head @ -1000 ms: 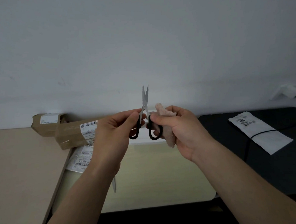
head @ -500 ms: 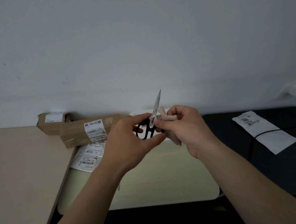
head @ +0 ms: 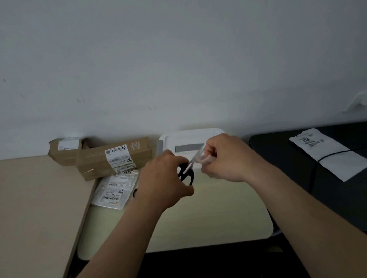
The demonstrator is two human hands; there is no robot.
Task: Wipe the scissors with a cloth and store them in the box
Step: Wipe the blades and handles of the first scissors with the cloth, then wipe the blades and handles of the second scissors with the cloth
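Two hands meet above the back half of the pale middle bench (head: 204,219), just in front of the one white box (head: 191,139), which stands closed against the wall at that bench's back edge. The left hand (head: 165,180) is curled around the black handle loops of the single pair of scissors (head: 186,175). The blades slant up to the right and are blurred. The right hand (head: 229,157) pinches the one pinkish cloth (head: 205,159) over the blades, fingers clenched on the fabric. The scissors are held in the air, clear of the bench and outside the box.

Three surfaces sit side by side. On the tan bench (head: 32,212) at the left, two cardboard parcels lie at its back right corner, the smaller one (head: 68,148) behind and the longer one (head: 113,159) in front, each with a printed label. A small pile of plastic mailers (head: 115,191), at least two, lies at the back left corner of the pale bench, touching the longer parcel. On the black bench (head: 332,198) at the right lies one white mailer (head: 334,157), with one black cable (head: 329,154) running across it.
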